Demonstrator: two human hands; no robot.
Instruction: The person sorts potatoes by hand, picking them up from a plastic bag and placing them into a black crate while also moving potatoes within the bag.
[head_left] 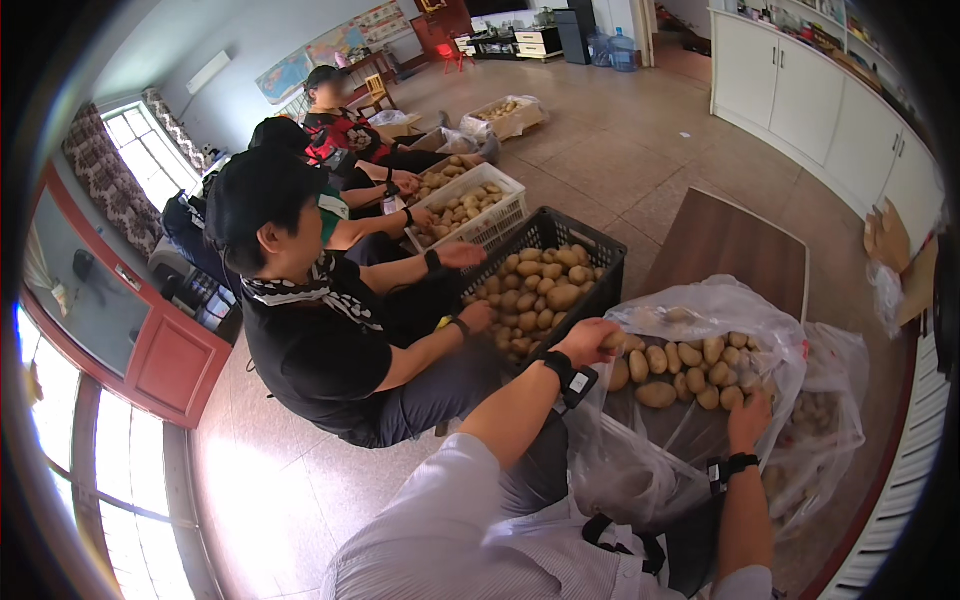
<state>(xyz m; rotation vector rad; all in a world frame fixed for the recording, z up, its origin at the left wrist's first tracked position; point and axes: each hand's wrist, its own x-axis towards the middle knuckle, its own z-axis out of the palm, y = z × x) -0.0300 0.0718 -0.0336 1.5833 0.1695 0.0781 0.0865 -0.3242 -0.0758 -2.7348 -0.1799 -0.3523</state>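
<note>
Potatoes [690, 381] lie in a large clear plastic bag [640, 460], open at the top, in front of me. My left hand [588, 343] is at the bag's left side, fingers closed on a potato [612, 341] near the black crate. Inside the bag's right part my right hand [750, 422] is curled at a potato [732, 398], its fingertips partly hidden among others. Both my wrists carry dark bands. At my left stands a black plastic crate [612, 262] of potatoes, with a co-worker's two hands over it.
A brown board [728, 250] lies beyond the bag. Another clear bag of potatoes [822, 420] stands at its right. Co-workers sit in a row at left, by a white crate [512, 208] and a farther potato box [510, 122]. White cabinets [800, 90] line the right wall.
</note>
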